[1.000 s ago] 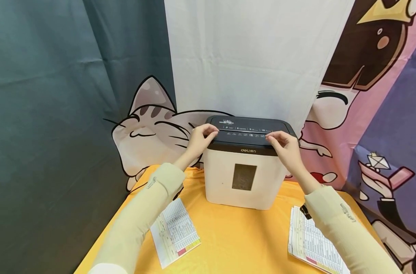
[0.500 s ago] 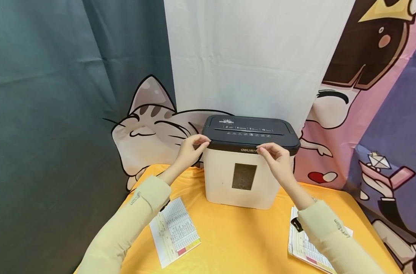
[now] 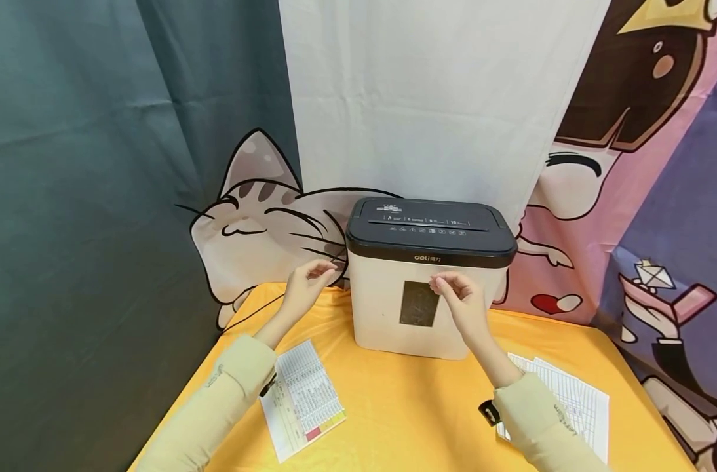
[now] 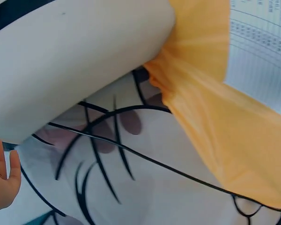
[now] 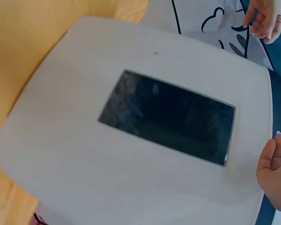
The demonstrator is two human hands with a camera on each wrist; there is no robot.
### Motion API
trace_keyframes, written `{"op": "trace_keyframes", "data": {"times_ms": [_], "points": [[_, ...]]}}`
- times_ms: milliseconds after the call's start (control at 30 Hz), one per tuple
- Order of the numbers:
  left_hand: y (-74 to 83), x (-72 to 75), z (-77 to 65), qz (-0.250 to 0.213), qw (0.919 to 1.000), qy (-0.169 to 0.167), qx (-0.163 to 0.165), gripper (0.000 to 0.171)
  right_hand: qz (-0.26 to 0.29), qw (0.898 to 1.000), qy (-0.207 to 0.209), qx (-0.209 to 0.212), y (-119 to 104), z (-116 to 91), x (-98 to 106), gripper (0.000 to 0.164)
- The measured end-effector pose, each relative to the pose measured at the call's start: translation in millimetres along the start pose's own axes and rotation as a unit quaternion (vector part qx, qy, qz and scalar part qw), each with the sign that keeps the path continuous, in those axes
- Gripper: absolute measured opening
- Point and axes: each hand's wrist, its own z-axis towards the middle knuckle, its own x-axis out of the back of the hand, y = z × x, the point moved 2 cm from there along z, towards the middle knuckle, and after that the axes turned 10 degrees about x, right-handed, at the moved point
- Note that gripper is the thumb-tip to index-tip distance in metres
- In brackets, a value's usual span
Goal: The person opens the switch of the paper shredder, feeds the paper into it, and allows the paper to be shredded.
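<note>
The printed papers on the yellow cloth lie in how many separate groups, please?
2: the left group, just right of the left sleeve, and the right group, partly hidden by the right sleeve. More sheets may lie hidden underneath.

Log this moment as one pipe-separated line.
left hand: holding nothing, left of shredder | right hand: holding nothing, before shredder front | slot: no paper showing | left papers, right papers: on yellow cloth

Bin (image 5: pixel 65 117) filling the centre, window (image 5: pixel 171 117) sitting mid-frame, right hand (image 5: pixel 275 173) hovering lower right, left hand (image 5: pixel 267 19) hanging upper right, cloth (image 5: pixel 23 47) spreading left.
</note>
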Motion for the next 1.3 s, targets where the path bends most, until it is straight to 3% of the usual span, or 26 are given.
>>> {"op": "trace_keyframes", "data": {"times_ms": [200,400,567,733,1000,1167,1300], "points": [[-23.6,8.6,-7.7,0.036,0.999,0.023,-0.007,0.017,0.012,0.999,0.025,-0.037,15,-14,-12,0.023],[-58.0,11.8,-18.7,0.065,0.9967,0.048,0.001,0.014,0.022,0.996,0.028,-0.079,29,-32,-25,0.021],[-85.7,13.8,-31.4,0.071,0.9946,0.058,0.05,0.013,0.03,0.991,0.032,-0.128,41,-50,-38,0.021],[-105.9,8.0,-44.0,0.049,0.992,0.04,0.109,0.017,0.035,0.983,0.029,-0.176,51,-66,-51,0.019],[-136.9,-2.2,-57.3,0.077,0.9895,0.02,0.121,0.031,0.025,0.978,-0.015,-0.206,63,-95,-75,0.02],[-159.4,4.3,-63.7,0.051,0.9819,0.043,0.177,0.037,0.022,0.974,-0.065,-0.217,70,-124,-92,0.019],[-171.2,8.4,-65.8,0.073,0.9737,0.045,0.211,0.041,0.035,0.967,-0.091,-0.236,66,-138,-103,0.019]]}}
